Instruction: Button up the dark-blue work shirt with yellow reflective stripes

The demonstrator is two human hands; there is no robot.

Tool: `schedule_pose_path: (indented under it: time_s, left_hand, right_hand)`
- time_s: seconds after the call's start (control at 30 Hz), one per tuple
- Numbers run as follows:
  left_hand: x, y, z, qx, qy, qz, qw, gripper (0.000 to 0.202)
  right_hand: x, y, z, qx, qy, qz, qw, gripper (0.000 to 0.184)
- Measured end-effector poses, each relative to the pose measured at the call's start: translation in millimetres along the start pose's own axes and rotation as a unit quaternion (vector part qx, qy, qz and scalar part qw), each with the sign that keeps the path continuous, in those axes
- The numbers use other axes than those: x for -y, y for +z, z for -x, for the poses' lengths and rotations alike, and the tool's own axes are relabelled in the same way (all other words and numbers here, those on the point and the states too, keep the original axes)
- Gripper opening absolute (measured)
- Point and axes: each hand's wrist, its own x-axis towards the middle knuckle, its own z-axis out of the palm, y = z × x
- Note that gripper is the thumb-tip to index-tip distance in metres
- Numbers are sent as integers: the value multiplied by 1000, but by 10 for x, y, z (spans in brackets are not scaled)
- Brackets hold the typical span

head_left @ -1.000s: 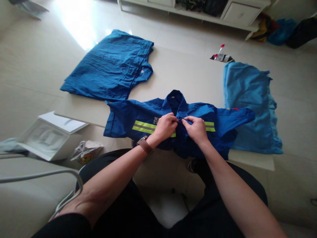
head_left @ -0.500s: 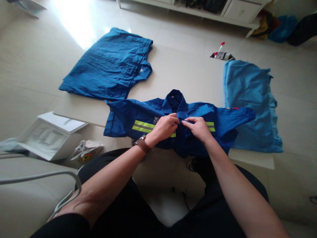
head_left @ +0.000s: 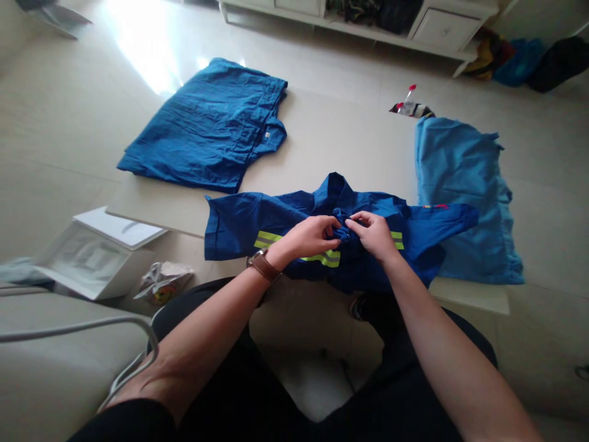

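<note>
A dark blue work shirt (head_left: 239, 221) with yellow-green reflective stripes lies spread across the near edge of a low pale table (head_left: 350, 147). My left hand (head_left: 309, 236), with a brown watch at the wrist, pinches the shirt's front placket just below the collar. My right hand (head_left: 375, 233) pinches the same spot from the other side, fingertips almost meeting the left ones. The fabric bunches between them. Both forearms reach forward over my dark trousers.
A folded dark blue garment (head_left: 211, 126) lies at the table's far left. A lighter blue garment (head_left: 464, 196) covers the right end. A small packet (head_left: 411, 108) sits beyond it. A white box (head_left: 92, 255) and a crumpled bag (head_left: 161, 281) stand on the floor at left; a white cabinet (head_left: 442, 27) stands at the back.
Both hands have shifted slightly up the shirt front toward the collar. The collar has folded down and the cloth is more bunched between the fingers.
</note>
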Motion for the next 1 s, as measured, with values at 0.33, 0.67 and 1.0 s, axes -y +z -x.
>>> schedule_pose_path:
  time_s: [0.33, 0.67, 1.0]
  left_hand:
    - [984, -837, 423, -59, -342, -276, 896, 78]
    - [1057, -828, 520, -76, -291, -215, 929, 34]
    - [75, -1073, 1313, 50, -150, -29, 987, 50]
  right_hand:
    - [-483, -872, -196, 28, 2, 176, 984, 43]
    - [-782, -1514, -447, 20, 64, 562, 824, 43]
    - [143, -2265, 719, 261, -24, 286, 922, 48]
